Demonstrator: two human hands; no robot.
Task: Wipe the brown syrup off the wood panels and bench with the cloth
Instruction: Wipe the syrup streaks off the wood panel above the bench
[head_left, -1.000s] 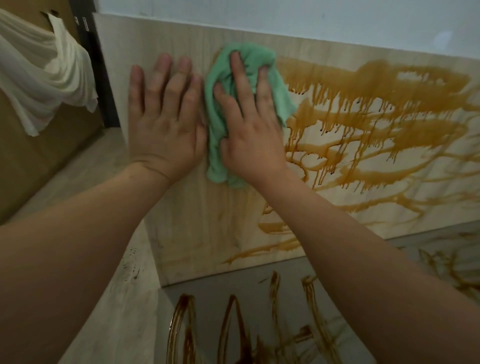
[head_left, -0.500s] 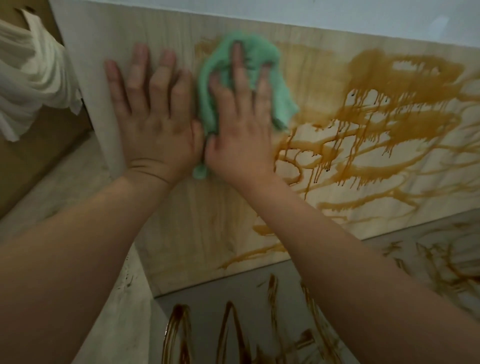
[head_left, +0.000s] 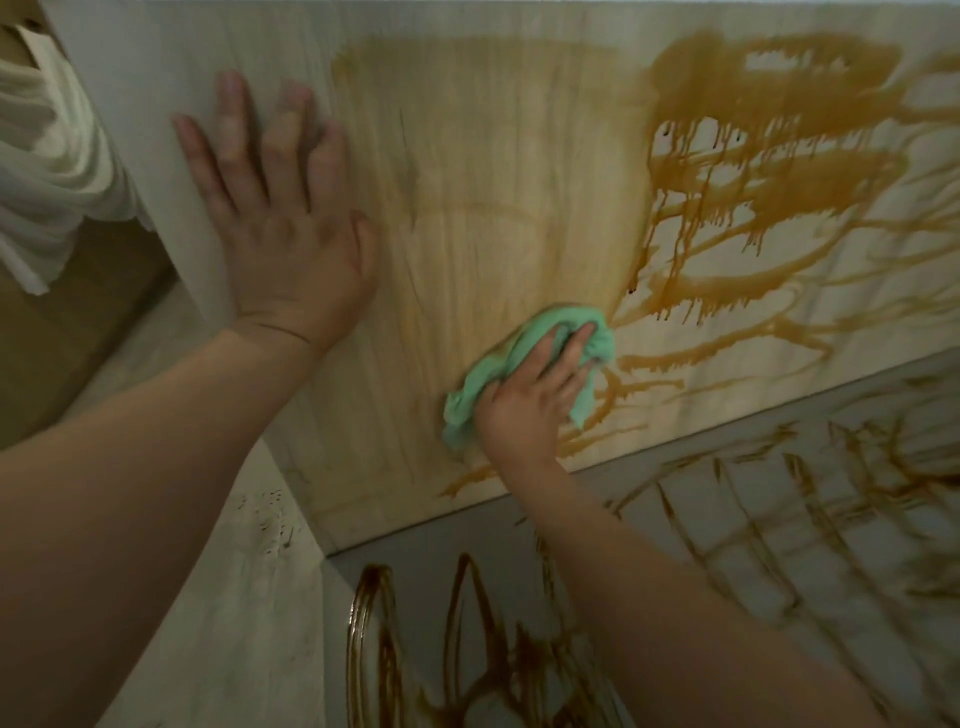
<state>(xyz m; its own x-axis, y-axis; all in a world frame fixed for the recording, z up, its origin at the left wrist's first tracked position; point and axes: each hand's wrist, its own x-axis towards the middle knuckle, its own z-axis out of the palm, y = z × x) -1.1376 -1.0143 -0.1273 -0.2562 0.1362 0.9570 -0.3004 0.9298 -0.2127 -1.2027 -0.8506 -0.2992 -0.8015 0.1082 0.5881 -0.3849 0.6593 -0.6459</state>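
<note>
Wood panel (head_left: 493, 234): stands upright; its left half is wiped down to a pale amber film, its right half is heavily coated.
Surface (head_left: 441, 540): grey, lying at the panel's foot and meeting its bottom edge.
Syrup (head_left: 769, 93): thick brown bands and drips across the panel's right half; darker loops and streaks (head_left: 374, 623) lie on the surface below the panel.
White fabric (head_left: 47, 171): hangs past the panel's left edge.
Left hand (head_left: 280, 228): flat against the panel's left part, fingers straight and spread, holding nothing.
Right hand (head_left: 535, 400): low on the panel near its middle, fingers curled over the cloth and pressing it to the wood.
Cloth (head_left: 540, 325): green, bunched under the right hand, touching the panel at the left edge of the drips.
Step in hand: by my reading, wiping the panel, working from its left toward the coated right half.
Next move: likely firm strokes rightward into the thick bands, refolding the cloth to a cleaner face; the surface looks unwiped.
Containers: none in view, so nothing to rinse in.
</note>
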